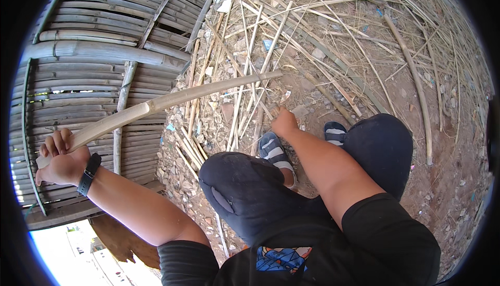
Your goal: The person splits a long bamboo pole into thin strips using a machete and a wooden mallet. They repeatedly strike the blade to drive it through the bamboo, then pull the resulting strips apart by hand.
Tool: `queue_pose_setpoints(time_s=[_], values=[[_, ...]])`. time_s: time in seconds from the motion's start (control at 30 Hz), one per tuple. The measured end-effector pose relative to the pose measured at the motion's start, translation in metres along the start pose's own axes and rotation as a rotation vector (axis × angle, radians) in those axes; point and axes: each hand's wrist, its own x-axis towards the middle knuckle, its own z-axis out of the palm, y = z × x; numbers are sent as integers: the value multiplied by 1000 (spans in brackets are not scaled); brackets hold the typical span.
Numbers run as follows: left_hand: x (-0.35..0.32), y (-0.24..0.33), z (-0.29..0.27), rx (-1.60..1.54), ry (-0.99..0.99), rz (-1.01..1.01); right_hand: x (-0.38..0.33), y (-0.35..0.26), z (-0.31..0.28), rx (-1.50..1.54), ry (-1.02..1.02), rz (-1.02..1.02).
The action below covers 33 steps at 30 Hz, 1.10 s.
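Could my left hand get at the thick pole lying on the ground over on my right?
Probably not: your left hand is out at the far left, gripping the long bamboo strip, and your right arm and right knee look in the way of the thick pole.

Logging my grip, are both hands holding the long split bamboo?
No, your left hand grips the split bamboo; your right hand doesn't.

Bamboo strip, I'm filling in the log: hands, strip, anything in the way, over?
Left hand grips bamboo strip near its end. Right hand near shoe, grip unclear. Strip slants forward-right. Loose sticks litter ground ahead.
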Motion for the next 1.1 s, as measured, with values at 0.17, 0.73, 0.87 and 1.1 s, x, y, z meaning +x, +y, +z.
queue_pose_setpoints(time_s=[0.17, 0.73, 0.87, 1.1], values=[[-1, 3, -3, 31, 39, 15, -22, -47, -2, 33, 12, 60], [-9, 2, -15, 82, 100, 29, 0, 0, 8, -26, 51, 198], [-11, 2, -9, 44, 139, 12, -52, -83, 6, 135, -67, -150], [-4, 7, -24, -159, -156, -43, -36, -65, 5, 28, -76, -374]])
